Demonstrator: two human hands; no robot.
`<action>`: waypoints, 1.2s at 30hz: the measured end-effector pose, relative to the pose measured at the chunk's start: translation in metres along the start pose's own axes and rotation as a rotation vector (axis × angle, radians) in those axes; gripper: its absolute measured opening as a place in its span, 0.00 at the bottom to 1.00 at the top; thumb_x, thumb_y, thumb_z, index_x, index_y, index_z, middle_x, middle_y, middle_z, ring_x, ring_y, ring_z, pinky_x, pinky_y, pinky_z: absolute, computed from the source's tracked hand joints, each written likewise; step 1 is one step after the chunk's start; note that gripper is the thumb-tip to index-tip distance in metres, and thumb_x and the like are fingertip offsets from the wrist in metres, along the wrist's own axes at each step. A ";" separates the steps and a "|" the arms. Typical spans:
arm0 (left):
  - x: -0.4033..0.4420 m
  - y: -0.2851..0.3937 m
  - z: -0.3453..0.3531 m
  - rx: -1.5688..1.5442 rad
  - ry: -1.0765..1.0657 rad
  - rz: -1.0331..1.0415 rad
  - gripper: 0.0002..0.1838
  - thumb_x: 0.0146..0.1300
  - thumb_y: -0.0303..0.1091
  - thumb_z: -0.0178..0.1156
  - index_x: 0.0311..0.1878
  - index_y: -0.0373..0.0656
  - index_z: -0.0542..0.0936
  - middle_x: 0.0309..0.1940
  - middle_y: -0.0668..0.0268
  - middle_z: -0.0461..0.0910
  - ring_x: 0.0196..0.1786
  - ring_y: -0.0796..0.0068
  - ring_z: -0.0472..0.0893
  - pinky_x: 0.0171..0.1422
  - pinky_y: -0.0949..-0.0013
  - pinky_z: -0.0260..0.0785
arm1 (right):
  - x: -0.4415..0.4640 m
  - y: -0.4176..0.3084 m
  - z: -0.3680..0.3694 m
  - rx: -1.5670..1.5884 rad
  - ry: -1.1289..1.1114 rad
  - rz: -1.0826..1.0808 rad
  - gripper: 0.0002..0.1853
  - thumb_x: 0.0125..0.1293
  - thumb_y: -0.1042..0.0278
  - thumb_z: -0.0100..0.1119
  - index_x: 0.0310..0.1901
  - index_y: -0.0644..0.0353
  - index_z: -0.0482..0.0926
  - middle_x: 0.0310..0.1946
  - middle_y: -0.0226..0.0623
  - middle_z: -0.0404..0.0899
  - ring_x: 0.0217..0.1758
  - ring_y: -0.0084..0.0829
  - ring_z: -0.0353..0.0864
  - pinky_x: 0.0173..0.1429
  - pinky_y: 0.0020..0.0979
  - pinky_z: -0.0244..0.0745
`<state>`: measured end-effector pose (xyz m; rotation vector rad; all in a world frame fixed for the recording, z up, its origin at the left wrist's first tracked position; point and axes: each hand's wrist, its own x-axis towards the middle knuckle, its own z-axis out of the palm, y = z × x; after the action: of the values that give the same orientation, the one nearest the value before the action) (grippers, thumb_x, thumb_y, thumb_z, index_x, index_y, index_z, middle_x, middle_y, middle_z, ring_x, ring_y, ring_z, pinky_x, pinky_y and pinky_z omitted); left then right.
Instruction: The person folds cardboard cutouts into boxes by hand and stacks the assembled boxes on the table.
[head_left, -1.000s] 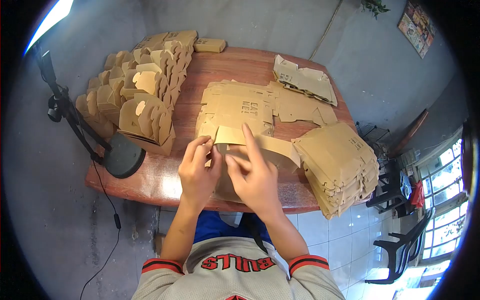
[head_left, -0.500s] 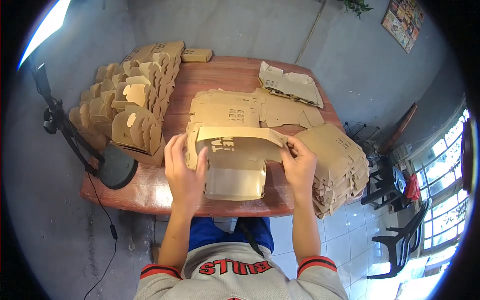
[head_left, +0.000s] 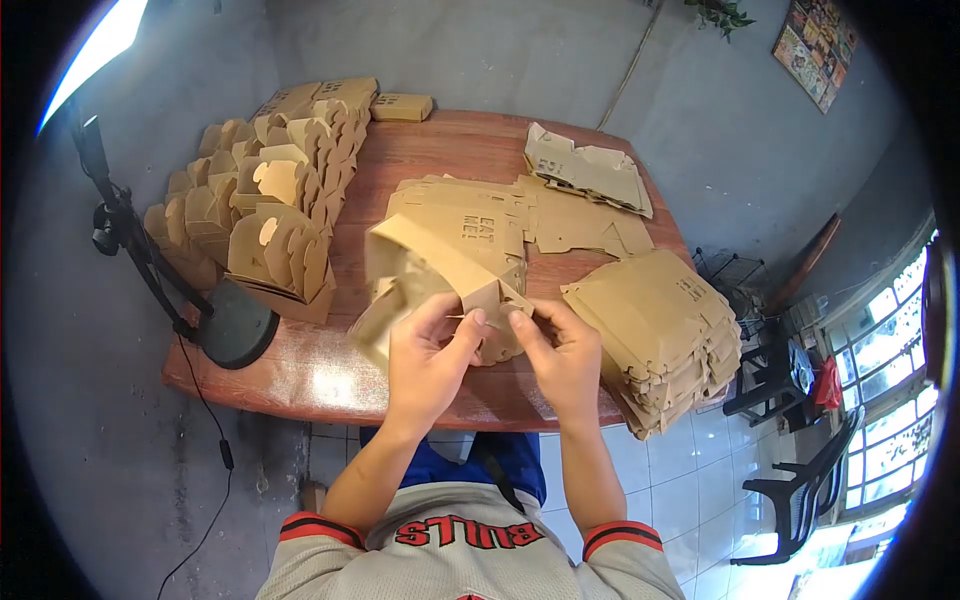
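Observation:
A partly folded brown cardboard box is held up in front of me, turned at an angle, its side wall standing and its lid panel blurred at the left. My left hand pinches the box near one corner, thumb on the outside. Close beside it, my right hand grips the corner flap between thumb and fingers. Behind the box lies a stack of flat cardboard blanks printed "EAT ME!". Some of the box's lower part is hidden by my hands.
Rows of folded boxes fill the table's left side, by a black lamp base. A pile of flat blanks overhangs the right edge. Crumpled cardboard lies at the back right. A black chair stands on the floor.
The box has turned so its corner faces me. My left hand has moved right from the far side and closed on the corner, next to my right hand.

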<state>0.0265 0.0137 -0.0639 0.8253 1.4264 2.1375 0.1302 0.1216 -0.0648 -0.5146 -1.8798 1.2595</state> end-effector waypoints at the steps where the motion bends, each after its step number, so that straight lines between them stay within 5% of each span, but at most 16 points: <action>1: 0.000 -0.006 -0.002 0.109 0.031 0.067 0.07 0.65 0.23 0.61 0.45 0.31 0.79 0.35 0.63 0.83 0.37 0.78 0.83 0.34 0.78 0.74 | 0.000 0.000 -0.001 0.122 -0.037 0.118 0.09 0.61 0.75 0.65 0.43 0.67 0.82 0.41 0.44 0.86 0.43 0.32 0.86 0.47 0.28 0.78; 6: 0.003 -0.008 0.002 0.537 0.055 0.465 0.05 0.61 0.21 0.62 0.39 0.28 0.80 0.28 0.59 0.82 0.30 0.82 0.82 0.33 0.76 0.73 | -0.002 0.000 0.016 0.097 0.075 -0.025 0.09 0.61 0.75 0.65 0.42 0.69 0.82 0.43 0.45 0.85 0.43 0.30 0.86 0.49 0.28 0.78; 14: 0.001 -0.017 -0.007 0.013 -0.087 0.113 0.08 0.63 0.23 0.65 0.43 0.29 0.83 0.37 0.63 0.85 0.38 0.80 0.83 0.43 0.77 0.76 | -0.005 -0.005 0.017 -0.092 0.151 -0.204 0.08 0.60 0.75 0.66 0.40 0.68 0.82 0.44 0.46 0.85 0.44 0.34 0.86 0.49 0.30 0.78; 25: 0.009 -0.028 -0.013 0.130 -0.105 0.211 0.11 0.60 0.21 0.66 0.46 0.31 0.81 0.38 0.63 0.85 0.38 0.79 0.84 0.44 0.75 0.77 | -0.009 0.012 0.008 -0.001 -0.037 -0.212 0.15 0.59 0.72 0.67 0.47 0.67 0.83 0.50 0.48 0.83 0.50 0.37 0.86 0.50 0.31 0.78; 29: 0.004 -0.027 -0.008 0.198 -0.143 0.135 0.11 0.60 0.22 0.66 0.47 0.33 0.81 0.39 0.63 0.85 0.39 0.78 0.83 0.45 0.75 0.76 | -0.011 0.010 0.013 -0.119 0.050 -0.211 0.12 0.58 0.74 0.67 0.43 0.69 0.82 0.48 0.48 0.84 0.47 0.36 0.87 0.48 0.30 0.80; 31: 0.003 -0.035 -0.012 0.426 -0.153 0.258 0.12 0.62 0.22 0.63 0.49 0.33 0.80 0.41 0.62 0.85 0.43 0.76 0.83 0.49 0.73 0.75 | -0.011 0.012 0.017 -0.131 0.137 -0.166 0.10 0.57 0.76 0.68 0.40 0.69 0.82 0.47 0.48 0.84 0.46 0.37 0.87 0.47 0.30 0.81; 33: 0.004 -0.037 -0.012 0.437 -0.160 0.266 0.13 0.62 0.20 0.62 0.51 0.33 0.80 0.42 0.63 0.85 0.45 0.75 0.83 0.52 0.72 0.74 | -0.006 0.014 0.016 -0.265 0.179 -0.360 0.09 0.55 0.78 0.68 0.39 0.69 0.81 0.46 0.47 0.84 0.42 0.38 0.87 0.43 0.30 0.81; 34: 0.001 -0.037 -0.007 0.213 -0.075 0.062 0.13 0.62 0.21 0.61 0.51 0.34 0.81 0.43 0.60 0.85 0.45 0.76 0.83 0.53 0.72 0.73 | -0.005 0.015 0.016 -0.330 0.196 -0.454 0.09 0.55 0.79 0.67 0.38 0.68 0.80 0.45 0.46 0.84 0.41 0.38 0.87 0.41 0.30 0.81; 36: 0.000 -0.028 -0.006 0.402 -0.095 0.092 0.13 0.62 0.23 0.61 0.51 0.34 0.80 0.42 0.58 0.85 0.42 0.73 0.84 0.51 0.70 0.74 | -0.001 0.019 0.018 -0.420 0.239 -0.528 0.09 0.54 0.80 0.66 0.37 0.67 0.79 0.44 0.46 0.84 0.36 0.37 0.87 0.37 0.30 0.81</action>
<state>0.0236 0.0200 -0.0912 1.1404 1.8281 1.8693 0.1149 0.1181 -0.0855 -0.3284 -1.9047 0.4418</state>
